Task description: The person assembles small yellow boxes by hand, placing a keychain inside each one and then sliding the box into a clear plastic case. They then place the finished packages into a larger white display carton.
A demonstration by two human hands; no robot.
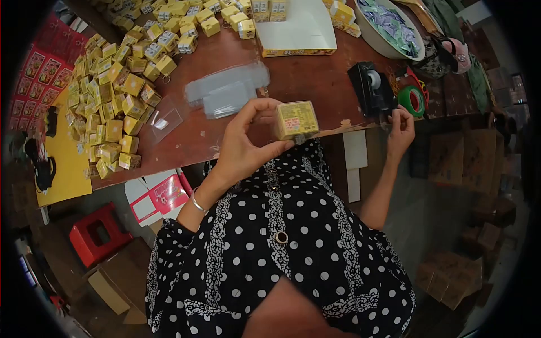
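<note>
My left hand holds a small yellow box between thumb and fingers, just over the table's front edge. Printed text and a red-and-white patch show on its upper face. To the right, my right hand is closed in a pinch beside the black tape dispenser. A faint clear strip, which looks like tape, runs from the dispenser's end to the fingertips. The dispenser carries a pale roll. Flat clear plastic sleeves lie on the table beyond my left hand.
Many small yellow boxes are heaped at the left. A display tray stands at the back, beside a bowl of small packets. Green tape and red-handled scissors lie right. A red stool stands below left.
</note>
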